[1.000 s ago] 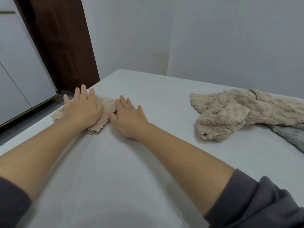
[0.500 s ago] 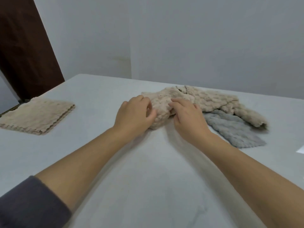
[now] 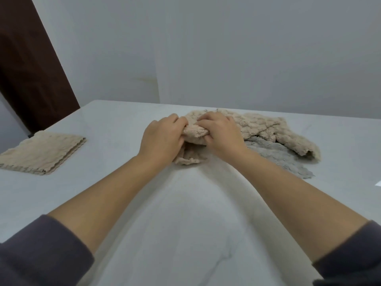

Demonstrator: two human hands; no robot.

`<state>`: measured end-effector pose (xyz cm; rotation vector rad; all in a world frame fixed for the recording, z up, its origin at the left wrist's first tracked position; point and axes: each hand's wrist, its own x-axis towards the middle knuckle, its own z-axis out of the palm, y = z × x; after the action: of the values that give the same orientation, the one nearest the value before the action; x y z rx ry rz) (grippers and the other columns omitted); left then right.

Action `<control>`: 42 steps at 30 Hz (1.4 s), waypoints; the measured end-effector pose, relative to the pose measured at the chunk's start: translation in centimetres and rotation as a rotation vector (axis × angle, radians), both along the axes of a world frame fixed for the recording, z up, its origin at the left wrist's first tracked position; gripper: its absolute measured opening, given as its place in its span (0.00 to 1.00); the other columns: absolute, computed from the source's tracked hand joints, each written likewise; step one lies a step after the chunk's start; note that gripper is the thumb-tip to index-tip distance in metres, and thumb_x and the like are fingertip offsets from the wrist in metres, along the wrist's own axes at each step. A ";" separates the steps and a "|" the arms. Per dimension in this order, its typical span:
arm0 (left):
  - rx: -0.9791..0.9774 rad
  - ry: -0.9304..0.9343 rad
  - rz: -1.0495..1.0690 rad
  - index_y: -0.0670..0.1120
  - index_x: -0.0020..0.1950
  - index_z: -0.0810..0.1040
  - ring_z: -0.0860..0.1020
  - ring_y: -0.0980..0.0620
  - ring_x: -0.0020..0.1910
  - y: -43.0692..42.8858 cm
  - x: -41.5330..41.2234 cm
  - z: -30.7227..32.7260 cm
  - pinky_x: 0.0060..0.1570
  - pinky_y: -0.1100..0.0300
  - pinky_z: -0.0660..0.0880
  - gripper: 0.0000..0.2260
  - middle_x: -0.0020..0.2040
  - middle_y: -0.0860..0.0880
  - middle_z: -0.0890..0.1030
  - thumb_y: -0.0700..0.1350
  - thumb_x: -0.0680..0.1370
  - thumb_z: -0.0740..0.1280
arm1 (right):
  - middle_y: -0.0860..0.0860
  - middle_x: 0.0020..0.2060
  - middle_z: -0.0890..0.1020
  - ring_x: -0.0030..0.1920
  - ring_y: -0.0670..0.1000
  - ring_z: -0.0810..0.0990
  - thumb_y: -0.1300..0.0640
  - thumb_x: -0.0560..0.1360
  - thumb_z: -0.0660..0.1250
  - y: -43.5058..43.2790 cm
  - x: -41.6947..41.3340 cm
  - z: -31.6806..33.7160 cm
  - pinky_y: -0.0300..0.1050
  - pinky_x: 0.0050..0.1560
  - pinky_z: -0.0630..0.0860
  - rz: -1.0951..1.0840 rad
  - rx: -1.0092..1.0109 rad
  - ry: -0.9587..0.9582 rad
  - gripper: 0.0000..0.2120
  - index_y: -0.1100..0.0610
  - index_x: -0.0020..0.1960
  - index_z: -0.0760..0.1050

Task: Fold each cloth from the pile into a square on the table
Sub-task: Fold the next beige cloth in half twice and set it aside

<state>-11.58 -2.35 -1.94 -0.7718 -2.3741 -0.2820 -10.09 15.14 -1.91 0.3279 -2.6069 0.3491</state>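
Plain grey wall [image 3: 226, 48] behind, dark door [image 3: 31, 69] at the far left; white table [image 3: 185, 223] across the whole lower field. On the table's right half, the pile [image 3: 268, 129] — tangled beige cloths over a grey cloth [image 3: 284, 159], none of them yet folded. Near the table's left edge, well apart from the pile, one folded cloth [image 3: 43, 154], beige, lying flat as a neat layered square — counts as done. Judged early to midway: one square finished, one piece in hand, at least two more waiting; exact number in the heap not tellable. At the pile's near-left end, a beige cloth [image 3: 194, 134] bunched between both hands. Left hand [image 3: 162, 139]: fingers [image 3: 179, 120] curled over the cloth's upper edge, gripping it. Right hand [image 3: 221, 135]: fingers bent down onto the same fold, thumb [image 3: 208, 138] tucked beneath, pinching it. Neither hand spread flat. Next, probably: pulling the piece free of the heap and laying it out for folding.
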 end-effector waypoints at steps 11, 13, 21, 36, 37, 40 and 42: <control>0.461 -0.243 0.199 0.49 0.49 0.80 0.77 0.49 0.45 -7.2 4.4 0.6 0.43 0.55 0.75 0.10 0.44 0.52 0.81 0.37 0.76 0.62 | 0.53 0.46 0.83 0.29 0.36 0.71 0.71 0.73 0.59 3.3 7.6 2.8 0.27 0.35 0.66 -0.026 -0.539 -0.084 0.22 0.57 0.60 0.81; 0.551 -0.309 0.088 0.48 0.49 0.81 0.76 0.53 0.45 -7.8 5.6 0.7 0.43 0.66 0.72 0.11 0.44 0.53 0.81 0.35 0.76 0.63 | 0.50 0.50 0.84 0.43 0.36 0.79 0.71 0.72 0.60 4.0 9.1 2.9 0.28 0.44 0.71 0.019 -0.626 -0.093 0.22 0.53 0.57 0.82; 0.092 -0.549 -0.225 0.49 0.46 0.82 0.77 0.61 0.44 -9.7 11.4 -2.0 0.45 0.56 0.75 0.10 0.41 0.61 0.80 0.44 0.71 0.62 | 0.50 0.29 0.80 0.30 0.45 0.71 0.63 0.71 0.64 6.6 16.4 0.1 0.41 0.35 0.68 0.091 -0.289 -0.500 0.10 0.56 0.39 0.83; 0.274 -0.618 -0.072 0.49 0.43 0.81 0.78 0.53 0.35 -6.6 13.4 -0.8 0.43 0.53 0.77 0.12 0.35 0.51 0.82 0.47 0.80 0.60 | 0.55 0.53 0.84 0.50 0.52 0.82 0.46 0.82 0.56 5.1 15.9 0.7 0.47 0.52 0.78 -0.007 -0.376 -0.592 0.20 0.59 0.56 0.80; 0.245 -0.560 -0.060 0.50 0.49 0.80 0.79 0.54 0.43 -5.7 12.7 -1.2 0.49 0.52 0.76 0.09 0.44 0.52 0.82 0.47 0.80 0.60 | 0.55 0.59 0.81 0.56 0.54 0.80 0.48 0.82 0.56 4.5 15.1 -0.3 0.49 0.58 0.76 -0.058 -0.277 -0.503 0.19 0.59 0.61 0.78; 0.009 -0.591 -0.067 0.50 0.73 0.66 0.63 0.50 0.73 -2.6 10.9 -3.0 0.71 0.49 0.60 0.20 0.74 0.49 0.66 0.52 0.82 0.55 | 0.53 0.77 0.59 0.76 0.56 0.57 0.44 0.83 0.50 2.1 13.2 -3.1 0.55 0.75 0.56 -0.085 -0.096 -0.558 0.28 0.56 0.78 0.56; -0.156 -0.613 -0.021 0.53 0.79 0.51 0.46 0.50 0.78 -0.8 9.9 -4.2 0.75 0.44 0.45 0.25 0.80 0.50 0.48 0.56 0.83 0.49 | 0.50 0.79 0.45 0.78 0.56 0.42 0.39 0.82 0.45 0.9 12.4 -4.5 0.62 0.76 0.42 -0.120 0.009 -0.617 0.31 0.50 0.80 0.44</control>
<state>-1.66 -3.16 -6.16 -0.8744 -2.9933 -0.3885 2.29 16.07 -6.39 0.0657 -3.2120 0.4522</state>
